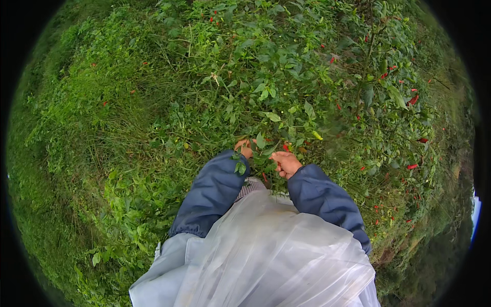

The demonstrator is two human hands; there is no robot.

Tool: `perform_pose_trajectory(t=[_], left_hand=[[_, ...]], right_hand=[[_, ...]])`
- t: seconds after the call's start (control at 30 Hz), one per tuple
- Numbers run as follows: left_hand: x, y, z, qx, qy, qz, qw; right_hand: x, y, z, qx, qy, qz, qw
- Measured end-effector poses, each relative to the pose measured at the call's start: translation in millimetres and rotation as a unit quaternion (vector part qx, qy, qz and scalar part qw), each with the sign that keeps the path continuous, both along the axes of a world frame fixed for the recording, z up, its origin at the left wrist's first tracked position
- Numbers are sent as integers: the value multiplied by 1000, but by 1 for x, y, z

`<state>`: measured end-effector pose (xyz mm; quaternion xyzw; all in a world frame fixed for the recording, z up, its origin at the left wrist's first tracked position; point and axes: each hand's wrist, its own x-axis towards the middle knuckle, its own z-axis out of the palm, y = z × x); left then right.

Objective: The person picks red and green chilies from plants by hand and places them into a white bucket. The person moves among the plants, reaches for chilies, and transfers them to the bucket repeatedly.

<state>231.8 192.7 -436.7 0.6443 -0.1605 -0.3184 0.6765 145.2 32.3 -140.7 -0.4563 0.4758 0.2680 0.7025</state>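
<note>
My right hand (288, 165) is curled among the leaves of a chili plant (268, 92), thumb and forefinger pinched together. A bit of red, seemingly a chili pepper, shows under its fingers. To its left, my left hand (244, 148) reaches into the same foliage, its fingers partly hidden by leaves. A red chili pepper (285, 147) hangs just above my right hand. Another red chili (264, 177) lies low between my forearms. Up and to the right is a yellow-green chili (317, 135). Dark blue sleeves (215, 188) cover both forearms.
A translucent plastic sheet (276, 249) covers my front, over light grey clothing (165, 264). A taller chili plant (370, 57) with several red peppers stands at the upper right. Dense grass and weeds (115, 122) spread on the left. Leafy plants (130, 207) grow beside my left arm.
</note>
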Motion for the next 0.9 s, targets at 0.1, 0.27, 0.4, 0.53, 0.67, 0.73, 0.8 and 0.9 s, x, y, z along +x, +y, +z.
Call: perform_pose_trajectory(t=[0.1, 0.27, 0.4, 0.53, 0.67, 0.73, 0.8, 0.9], left_hand=[[-4, -14, 10, 309, -134, -182, 924], [0, -22, -28, 440, -252, -351, 787], [-1, -5, -18, 56, 94, -31, 993], [-10, -19, 80, 107, 140, -56, 983], [0, -44, 169, 205, -7, -96, 974], [5, -49, 188, 253, -60, -139, 956], [6, -51, 192, 267, 3, -82, 960], [2, -49, 185, 205, -57, -74, 974]], right_hand=[[16, -8, -11, -31, 28, -91, 995], [31, -10, -34, -78, 0, -251, 965], [28, -14, -54, -104, -51, -193, 974], [21, -6, -89, -251, -115, 37, 960], [11, -8, -118, -218, -49, 33, 974], [15, -7, -126, -193, -213, 11, 958], [15, -12, -122, -165, -96, -8, 982], [11, -11, -103, -132, -107, -84, 982]])
